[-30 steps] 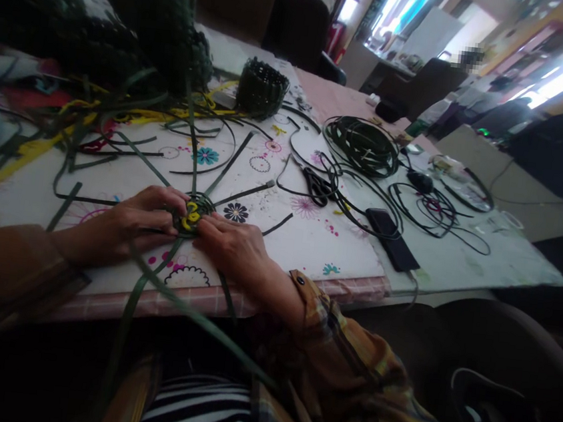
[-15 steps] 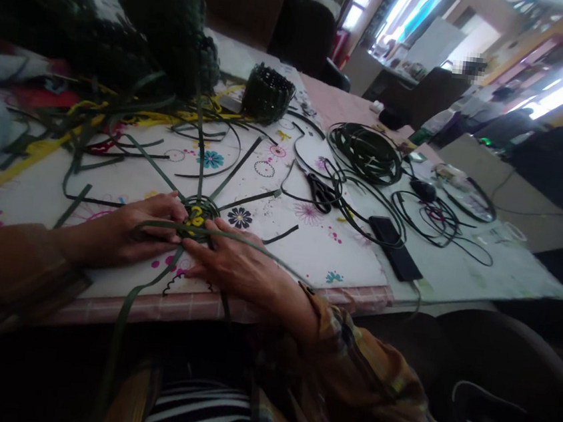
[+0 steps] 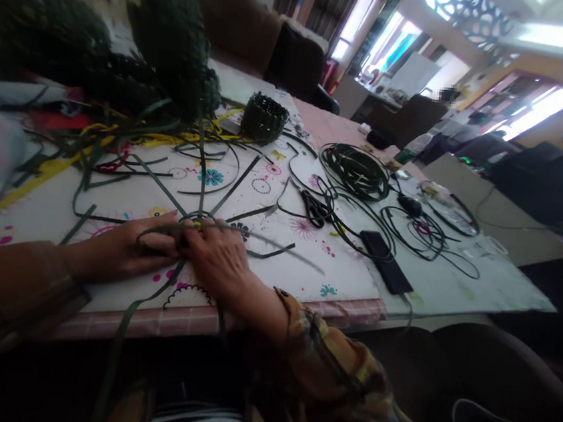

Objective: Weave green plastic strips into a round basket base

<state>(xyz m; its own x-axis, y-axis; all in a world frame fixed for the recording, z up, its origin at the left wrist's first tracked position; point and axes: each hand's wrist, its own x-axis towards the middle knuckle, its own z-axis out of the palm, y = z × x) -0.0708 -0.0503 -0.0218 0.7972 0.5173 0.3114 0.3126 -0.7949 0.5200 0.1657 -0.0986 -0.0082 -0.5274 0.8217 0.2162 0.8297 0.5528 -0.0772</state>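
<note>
Dark green strips [image 3: 203, 162] spread outward like spokes from a small round woven piece [image 3: 199, 218] on the flowered tablecloth. My left hand [image 3: 129, 245] is closed at the left side of the piece, with a loose green strip looping over its fingers. From the right, my right hand [image 3: 219, 255] lies over the centre, its fingers bent and pressed on the weave, hiding most of it. A long green strip [image 3: 123, 322] hangs over the table's front edge.
Coiled green strips [image 3: 356, 170], black scissors [image 3: 316, 208] and a black flat box [image 3: 385, 262] lie to the right. A small woven basket [image 3: 265, 117] stands behind; larger dark woven pieces [image 3: 168, 45] are at the back left.
My right hand has moved left over the centre and now covers the yellow part of the weave. The loose strip's end has swung. The view has tilted up slightly.
</note>
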